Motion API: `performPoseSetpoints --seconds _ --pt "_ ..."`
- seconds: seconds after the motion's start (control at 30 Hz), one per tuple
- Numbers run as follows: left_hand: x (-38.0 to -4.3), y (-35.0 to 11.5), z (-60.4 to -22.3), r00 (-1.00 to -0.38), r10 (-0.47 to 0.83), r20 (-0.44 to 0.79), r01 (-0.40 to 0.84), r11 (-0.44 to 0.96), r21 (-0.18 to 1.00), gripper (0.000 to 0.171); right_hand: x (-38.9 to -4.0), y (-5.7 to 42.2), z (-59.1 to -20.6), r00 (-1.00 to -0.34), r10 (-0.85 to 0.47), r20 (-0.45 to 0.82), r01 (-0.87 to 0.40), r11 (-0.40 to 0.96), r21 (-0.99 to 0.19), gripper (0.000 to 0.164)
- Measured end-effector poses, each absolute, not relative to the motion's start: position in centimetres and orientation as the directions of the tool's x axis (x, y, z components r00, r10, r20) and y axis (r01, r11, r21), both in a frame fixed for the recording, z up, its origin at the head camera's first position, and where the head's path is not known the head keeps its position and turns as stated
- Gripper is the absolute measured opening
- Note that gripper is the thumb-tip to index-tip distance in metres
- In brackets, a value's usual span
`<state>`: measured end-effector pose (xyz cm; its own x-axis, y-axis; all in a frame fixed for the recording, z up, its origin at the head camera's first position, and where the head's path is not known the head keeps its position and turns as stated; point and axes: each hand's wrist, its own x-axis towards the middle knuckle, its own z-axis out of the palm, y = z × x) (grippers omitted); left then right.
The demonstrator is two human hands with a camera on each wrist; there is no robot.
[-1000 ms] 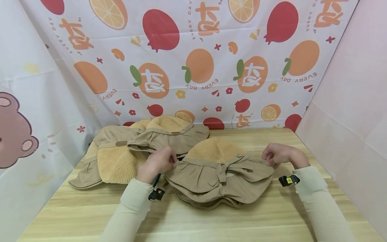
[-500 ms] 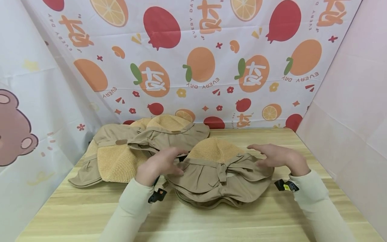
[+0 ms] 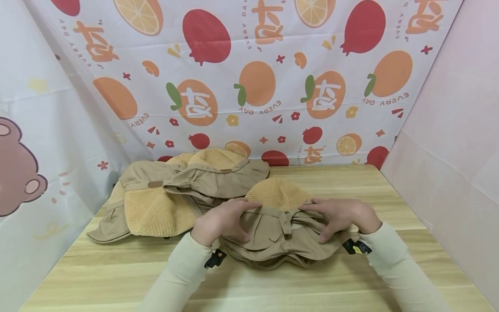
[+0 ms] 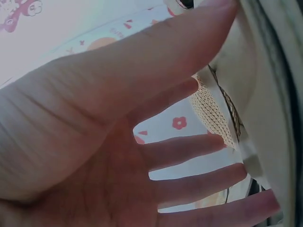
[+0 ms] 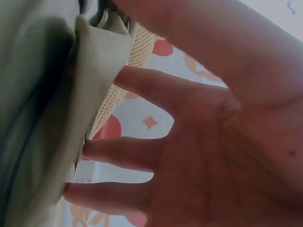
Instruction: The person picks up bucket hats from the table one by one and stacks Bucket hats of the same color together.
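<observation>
The sun hat (image 3: pixel 286 224) is crowned in rough, straw-like weave, brimmed in matt, pleated cloth, and there, smooth wood grain is shown by the tabletop (image 3: pixel 128 277)!

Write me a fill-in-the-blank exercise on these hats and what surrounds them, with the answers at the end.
1. Between the front hat's crown and brim, the woven part is the ____.
2. Of the left hand and right hand, the one nearer the other hats is the ____.
3. The small tags on the other hats are coloured ____.
4. On the back cloth, the printed word after "EVERY" is ____.

Missing words: crown; left; brown; DAY.
</observation>
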<state>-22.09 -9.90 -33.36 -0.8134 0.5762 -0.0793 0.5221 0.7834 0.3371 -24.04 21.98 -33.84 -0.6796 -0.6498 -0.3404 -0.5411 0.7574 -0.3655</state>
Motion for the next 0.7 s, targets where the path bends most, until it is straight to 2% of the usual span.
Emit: performPoseSetpoints --seconds 0.47,0.7 --pt "-22.3 -9.4 -34.7 -0.831 0.529 -0.172 0.453 0.823 0.342 0.087 -24.2 21.4 -34.6 -0.684 -0.597 -0.418 -0.504 0.802 -0.321 0.100" --pt "-22.3 -9.3 -35.0 -0.836 0.519 -0.179 0.445 0.831 0.332 0.086 -24.0 21.1 -34.8 -0.695 -0.568 -0.441 -0.468 0.823 -0.323 0.105"
